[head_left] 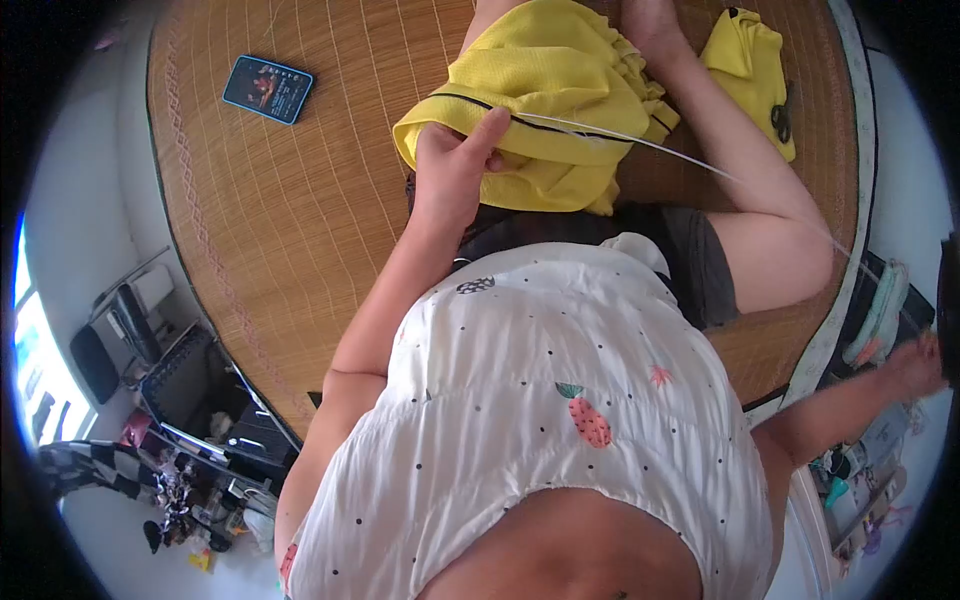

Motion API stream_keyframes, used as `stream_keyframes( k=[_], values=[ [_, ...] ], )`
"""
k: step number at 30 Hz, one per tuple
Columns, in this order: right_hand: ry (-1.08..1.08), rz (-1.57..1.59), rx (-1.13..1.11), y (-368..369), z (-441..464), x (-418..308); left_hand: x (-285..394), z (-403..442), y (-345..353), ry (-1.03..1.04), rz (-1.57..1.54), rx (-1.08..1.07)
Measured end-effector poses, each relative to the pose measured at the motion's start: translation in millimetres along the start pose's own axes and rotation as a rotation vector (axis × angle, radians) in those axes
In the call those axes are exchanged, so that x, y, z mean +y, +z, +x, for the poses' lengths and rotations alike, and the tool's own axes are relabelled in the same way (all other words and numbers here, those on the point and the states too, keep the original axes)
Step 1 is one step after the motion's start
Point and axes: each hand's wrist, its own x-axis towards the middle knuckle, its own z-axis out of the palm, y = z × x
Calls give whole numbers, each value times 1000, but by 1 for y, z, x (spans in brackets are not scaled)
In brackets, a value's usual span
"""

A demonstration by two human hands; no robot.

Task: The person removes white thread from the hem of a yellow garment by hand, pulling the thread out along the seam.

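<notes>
A yellow cloth garment with a black stripe along its edge lies bunched over my lap. My left hand is closed on the striped edge, thumb on top and fingers under the fabric. From that edge a long white thread runs taut to the right, across my bent leg. Out at the far right, my right hand is raised at the thread's other end, its fingers drawn together and somewhat blurred. Whether a needle is between those fingers is too small to see.
A second yellow cloth piece lies at the upper right, with dark-handled scissors on it. A phone with a lit screen rests on the woven mat. Cluttered shelves stand at the lower right, beyond the mat's edge.
</notes>
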Motion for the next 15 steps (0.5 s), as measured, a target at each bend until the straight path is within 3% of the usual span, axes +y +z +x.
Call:
stream_keyframes(
  k=[4, 8, 12, 15],
  values=[
    [39, -207, 332, -92, -39, -16, -2, 1, 1, 18, -2, 72],
    [74, -452, 629, -135, -80, -3, -8, 4, -3, 23, 11, 62],
    [107, -661, 838, -129, -110, 25, -7, 5, 1, -60, -68, 89],
    [111, -684, 803, -77, -123, 52, -8, 6, 3, -166, -162, 117]
  ],
)
